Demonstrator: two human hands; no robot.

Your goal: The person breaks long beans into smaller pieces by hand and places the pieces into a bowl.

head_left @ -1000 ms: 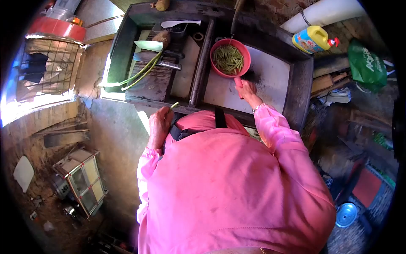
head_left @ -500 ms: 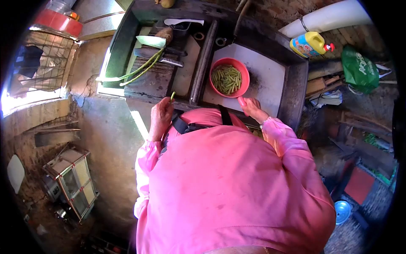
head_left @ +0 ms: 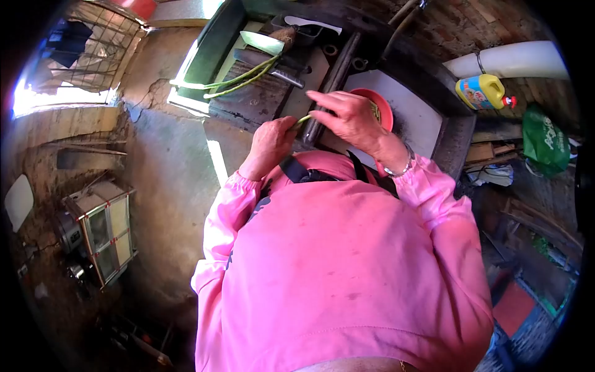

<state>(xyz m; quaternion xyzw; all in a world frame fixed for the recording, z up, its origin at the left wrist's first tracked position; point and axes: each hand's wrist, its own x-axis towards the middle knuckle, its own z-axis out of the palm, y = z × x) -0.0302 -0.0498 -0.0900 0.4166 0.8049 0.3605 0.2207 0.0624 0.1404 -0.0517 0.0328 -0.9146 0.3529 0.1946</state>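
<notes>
A short green bean piece [head_left: 304, 119] sticks out of my left hand [head_left: 273, 144], whose fingers are closed round it at the front edge of the sink. Just to the right, my right hand [head_left: 354, 121] is raised with its fingers apart, near the tip of the piece. Behind that hand sits the red strainer [head_left: 379, 102], mostly hidden, with some cut green pieces showing inside. Two long green beans [head_left: 238, 82] lie across the dark board [head_left: 251, 102] in the left basin, beside a cleaver [head_left: 262, 42] and a knife [head_left: 286, 77].
A dark divider [head_left: 338, 77] separates the two basins. A white spoon [head_left: 313, 25] lies at the back left. On the right are a yellow detergent bottle [head_left: 481, 92], a green bag [head_left: 545, 141] and a white pipe [head_left: 520, 60].
My right hand has let go of the strainer handle and moved left towards my left hand. The view has shifted, and the right hand now covers much of the strainer.
</notes>
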